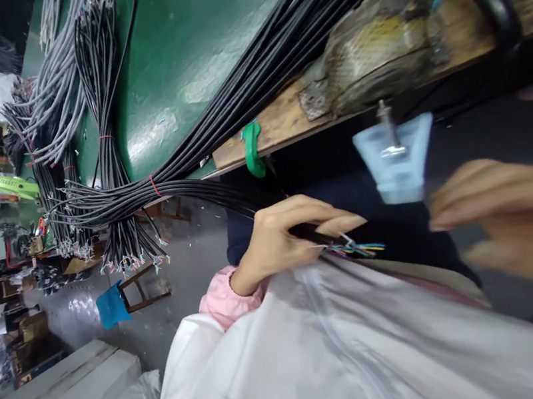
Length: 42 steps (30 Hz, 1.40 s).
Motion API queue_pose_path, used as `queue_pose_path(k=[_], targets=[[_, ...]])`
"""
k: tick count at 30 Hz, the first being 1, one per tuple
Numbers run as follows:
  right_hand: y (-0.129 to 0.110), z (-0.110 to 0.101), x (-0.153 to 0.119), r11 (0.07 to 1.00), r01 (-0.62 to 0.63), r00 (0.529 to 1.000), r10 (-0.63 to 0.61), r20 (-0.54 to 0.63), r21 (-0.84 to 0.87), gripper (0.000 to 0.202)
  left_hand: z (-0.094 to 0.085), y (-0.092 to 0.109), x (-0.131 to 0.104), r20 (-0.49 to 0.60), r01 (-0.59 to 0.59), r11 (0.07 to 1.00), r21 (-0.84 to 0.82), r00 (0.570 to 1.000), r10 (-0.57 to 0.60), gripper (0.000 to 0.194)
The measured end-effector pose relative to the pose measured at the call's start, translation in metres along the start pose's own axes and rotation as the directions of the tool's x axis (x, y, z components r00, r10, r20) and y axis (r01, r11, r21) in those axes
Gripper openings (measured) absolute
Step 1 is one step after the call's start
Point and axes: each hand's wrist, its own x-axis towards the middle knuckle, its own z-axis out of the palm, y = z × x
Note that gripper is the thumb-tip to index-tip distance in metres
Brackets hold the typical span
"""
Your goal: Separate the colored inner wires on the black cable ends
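My left hand (296, 228) is closed round the end of some black cables (230, 195), close to my white garment. Thin coloured wires (355, 248) stick out of the cable end just past the fingertips. These cables run back to the table edge, beside a larger bundle tied with a red band (155, 184). My right hand (527, 219) is off to the right, smeared by motion, so its fingers and anything in them cannot be made out. Between the hands and a little beyond them hangs a light blue plastic piece (396, 159) on a metal fitting.
A worn, tape-wrapped tool (375, 54) sits on a wooden board (278, 116), with a green clamp-like piece (253, 149) at the board's edge. More black cables (99, 84) and grey cables (57, 77) lie on the green table (199, 28). A blue stool (112, 305) stands on the floor at left.
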Motion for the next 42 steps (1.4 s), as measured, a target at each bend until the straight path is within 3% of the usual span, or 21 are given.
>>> queue_pose_path(k=[2, 4, 6, 9, 16, 24, 29, 34, 37, 42], targets=[[-0.004, 0.001, -0.008, 0.980, 0.181, 0.982, -0.175, 0.077, -0.077, 0.028, -0.001, -0.002, 0.000, 0.060, 0.025, 1.000, 0.003, 0.998, -0.025, 0.042], [-0.009, 0.006, -0.009, 0.963, 0.233, 0.972, -0.231, 0.033, -0.132, 0.018, -0.002, -0.003, 0.000, 0.122, 0.008, 1.000, 0.002, 0.992, -0.008, 0.033], [-0.015, 0.012, -0.006, 0.971, 0.189, 0.979, -0.198, -0.055, -0.146, 0.013, -0.002, -0.001, -0.001, 0.136, -0.043, 0.999, 0.006, 0.990, 0.042, 0.038], [-0.021, 0.018, 0.000, 0.990, 0.094, 0.987, -0.107, -0.118, -0.109, 0.020, -0.003, 0.007, -0.002, 0.044, -0.136, 0.991, -0.003, 0.990, 0.136, 0.043], [-0.019, 0.019, -0.004, 0.999, -0.012, 0.995, 0.008, -0.097, -0.032, 0.021, -0.001, 0.018, -0.003, -0.155, -0.183, 0.975, -0.127, 0.975, 0.162, 0.024], [-0.010, 0.017, -0.009, 1.000, -0.012, 0.994, 0.012, -0.111, -0.001, 0.017, 0.001, 0.012, -0.012, -0.050, 0.014, 0.999, -0.033, 0.999, -0.016, 0.034], [-0.008, 0.027, -0.004, 0.971, -0.159, 0.978, 0.179, -0.104, 0.176, 0.040, 0.006, 0.013, -0.009, -0.195, -0.141, 0.990, -0.007, 0.971, 0.137, 0.037], [-0.005, 0.035, -0.002, 0.975, -0.136, 0.967, 0.169, -0.191, 0.175, 0.038, 0.009, 0.020, -0.003, -0.330, -0.240, 0.970, 0.036, 0.913, 0.238, 0.033], [0.000, 0.046, -0.005, 0.978, -0.104, 0.953, 0.150, -0.262, 0.182, 0.043, 0.014, 0.021, -0.006, -0.365, -0.171, 0.984, 0.045, 0.915, 0.175, 0.035], [0.012, 0.063, -0.007, 0.991, 0.001, 0.908, 0.055, -0.415, 0.134, 0.043, 0.019, 0.019, -0.013, -0.349, 0.049, 0.999, -0.020, 0.936, -0.053, 0.047]])
